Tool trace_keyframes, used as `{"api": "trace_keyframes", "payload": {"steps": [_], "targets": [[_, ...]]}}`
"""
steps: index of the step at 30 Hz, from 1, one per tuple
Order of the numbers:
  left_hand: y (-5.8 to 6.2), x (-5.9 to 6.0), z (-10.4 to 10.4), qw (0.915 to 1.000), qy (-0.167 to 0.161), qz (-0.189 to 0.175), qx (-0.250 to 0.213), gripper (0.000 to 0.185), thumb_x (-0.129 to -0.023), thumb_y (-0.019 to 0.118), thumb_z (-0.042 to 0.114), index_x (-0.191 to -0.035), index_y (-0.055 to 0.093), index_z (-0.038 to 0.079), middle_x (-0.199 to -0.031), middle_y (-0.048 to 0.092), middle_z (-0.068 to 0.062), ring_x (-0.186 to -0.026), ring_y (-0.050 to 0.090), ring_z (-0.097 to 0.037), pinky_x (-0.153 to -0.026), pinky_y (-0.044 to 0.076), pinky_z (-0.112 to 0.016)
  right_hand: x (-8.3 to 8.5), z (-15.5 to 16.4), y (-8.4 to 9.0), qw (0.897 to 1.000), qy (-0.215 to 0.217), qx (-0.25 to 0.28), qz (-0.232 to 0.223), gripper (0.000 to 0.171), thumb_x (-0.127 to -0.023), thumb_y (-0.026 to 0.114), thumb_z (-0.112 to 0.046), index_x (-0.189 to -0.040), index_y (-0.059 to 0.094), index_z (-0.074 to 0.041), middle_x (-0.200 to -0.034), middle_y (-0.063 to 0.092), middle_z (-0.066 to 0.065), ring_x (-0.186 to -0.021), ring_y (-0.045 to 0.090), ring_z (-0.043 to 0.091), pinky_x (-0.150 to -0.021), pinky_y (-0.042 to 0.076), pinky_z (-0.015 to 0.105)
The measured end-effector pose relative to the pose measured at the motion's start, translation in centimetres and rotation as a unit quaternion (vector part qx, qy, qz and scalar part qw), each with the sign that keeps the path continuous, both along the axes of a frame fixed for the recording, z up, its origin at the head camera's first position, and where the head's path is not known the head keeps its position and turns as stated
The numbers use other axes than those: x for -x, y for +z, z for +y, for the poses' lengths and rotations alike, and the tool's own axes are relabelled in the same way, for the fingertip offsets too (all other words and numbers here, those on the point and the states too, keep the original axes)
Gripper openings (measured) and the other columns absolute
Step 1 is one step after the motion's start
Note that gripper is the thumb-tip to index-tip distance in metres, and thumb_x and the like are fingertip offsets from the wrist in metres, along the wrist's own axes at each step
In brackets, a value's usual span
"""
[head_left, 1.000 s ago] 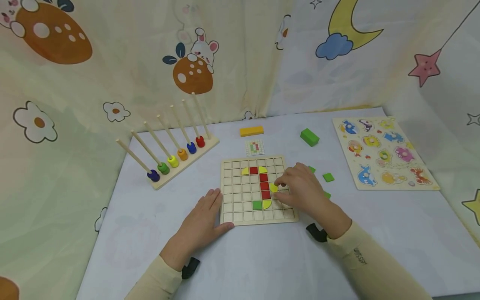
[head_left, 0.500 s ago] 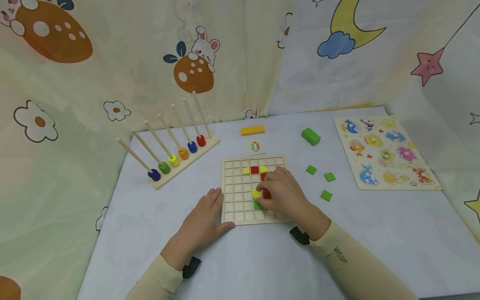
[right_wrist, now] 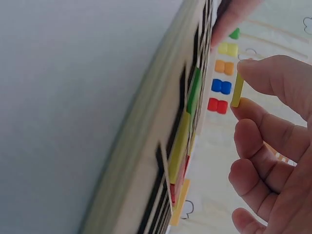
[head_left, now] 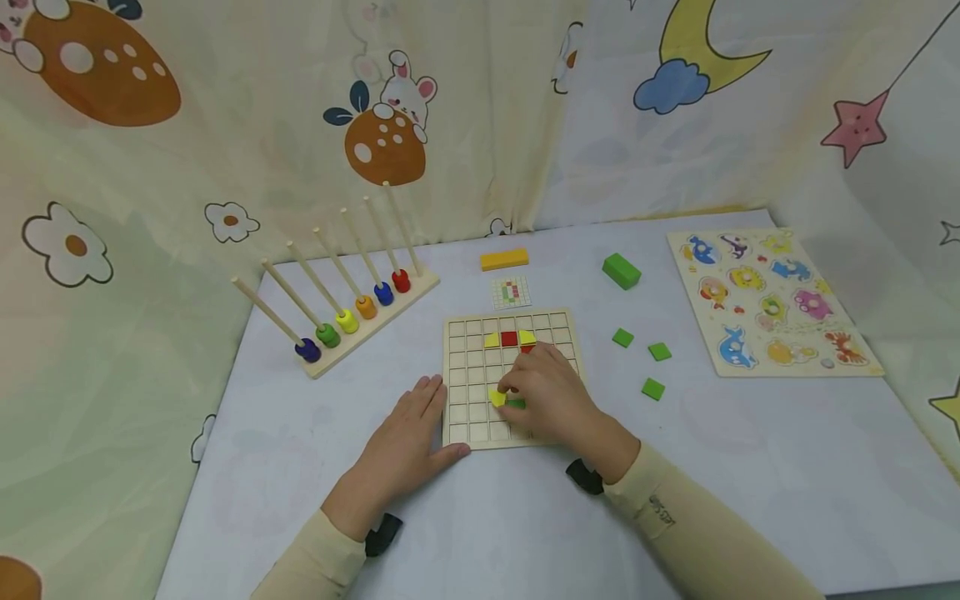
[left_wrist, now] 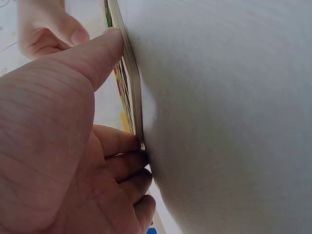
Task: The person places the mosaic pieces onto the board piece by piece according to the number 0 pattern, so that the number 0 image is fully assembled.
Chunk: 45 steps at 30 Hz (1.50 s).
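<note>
The right hand (head_left: 551,392) pinched a yellow tile (head_left: 498,398) just above the grid board's (head_left: 465,333) lower cells, while the left hand (head_left: 408,442) lay flat, fingers straight, against its edge; a tilted tile might have jammed on the dividers.

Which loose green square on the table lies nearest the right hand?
The nearest green square lies just right of the grid board, closest to the right hand; the other two squares lie farther back.
</note>
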State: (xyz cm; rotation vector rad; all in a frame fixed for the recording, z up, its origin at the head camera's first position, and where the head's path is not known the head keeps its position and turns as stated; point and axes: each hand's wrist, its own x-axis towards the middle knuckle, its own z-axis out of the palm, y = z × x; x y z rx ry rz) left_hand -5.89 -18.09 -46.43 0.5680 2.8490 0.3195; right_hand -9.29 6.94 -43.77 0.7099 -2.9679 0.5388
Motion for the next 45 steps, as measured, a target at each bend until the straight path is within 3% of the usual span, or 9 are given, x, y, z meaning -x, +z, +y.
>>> {"api": "trace_keyframes", "payload": {"steps": [15, 45], "targets": [[0.16, 0.04, -0.01, 0.9999, 0.006, -0.008, 0.003, 0.105, -0.092, 0.067, 0.068, -0.166, 0.027, 0.006, -0.176, 0.021, -0.009, -0.165, 0.016, -0.027, -0.133, 0.023, -0.047, 0.05, -0.59, -0.47, 0.999, 0.023, -0.037, -0.016, 0.017, -0.081, 0.086, -0.032, -0.095, 0.084, -0.022, -0.088, 0.065, -0.010, -0.099, 0.053, 0.017, -0.119, 0.037, 0.045], [0.26, -0.02, 0.06, 1.0000, 0.002, -0.001, -0.006, 0.105, -0.091, 0.070, 0.067, -0.165, 0.029, 0.005, -0.175, 0.023, -0.011, -0.165, 0.017, -0.028, -0.133, 0.024, -0.048, 0.14, -0.28, -0.84, 0.999, 0.024, -0.036, -0.019, 0.017, -0.080, 0.088, -0.028, -0.097, 0.086, -0.023, -0.083, 0.065, -0.010, -0.094, 0.051, 0.015, -0.113, 0.041, 0.043]]}}
